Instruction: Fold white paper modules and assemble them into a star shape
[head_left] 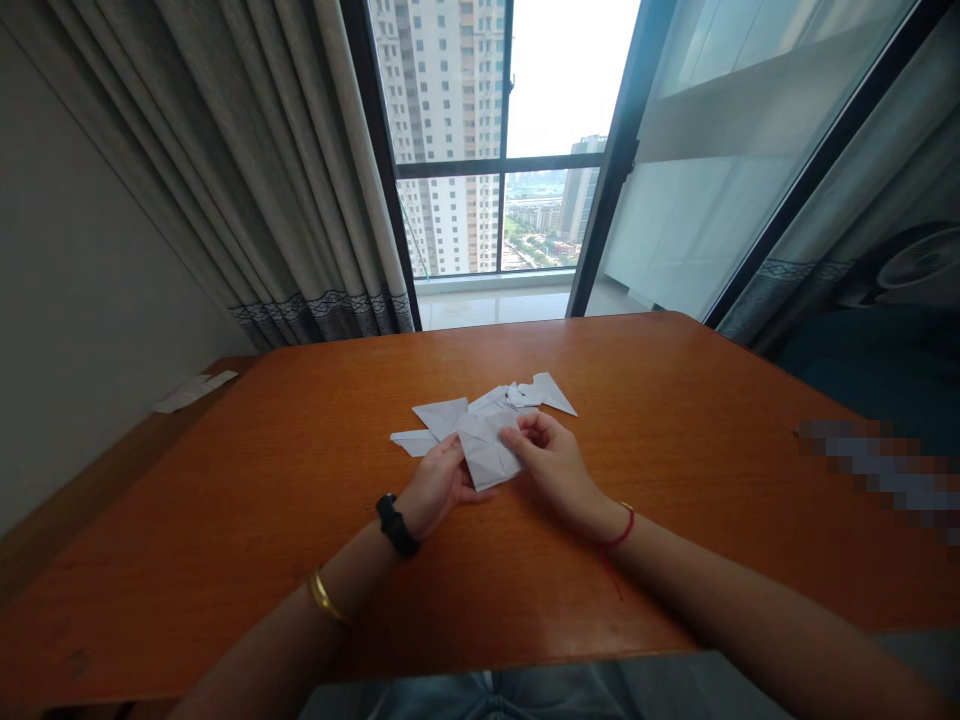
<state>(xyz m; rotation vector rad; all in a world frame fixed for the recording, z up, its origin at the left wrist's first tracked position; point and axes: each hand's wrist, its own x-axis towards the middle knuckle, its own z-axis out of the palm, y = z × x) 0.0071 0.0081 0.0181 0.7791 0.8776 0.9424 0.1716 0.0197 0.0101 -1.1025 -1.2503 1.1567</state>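
Note:
A piece of folded white paper [489, 455] with crease lines is held up between my two hands, a little above the table. My left hand [439, 485] grips its left edge, thumb on top and fingers underneath. At the paper's upper right, my right hand [555, 460] pinches the edge between thumb and fingers. Just behind lie several more folded white paper pieces: a pointed one [553, 393] at the right, a triangular one [441, 416] at the left and a narrow strip [414, 442] in front of that. Some pieces overlap, and my hands partly hide them.
The brown wooden table [300, 580] spreads out on all sides. White paper [193, 391] lies on a ledge at the far left. A blurred-out object [885, 470] sits near the table's right edge. Beyond stand a grey curtain [300, 180] and a window; a fan [919, 262] is at the right.

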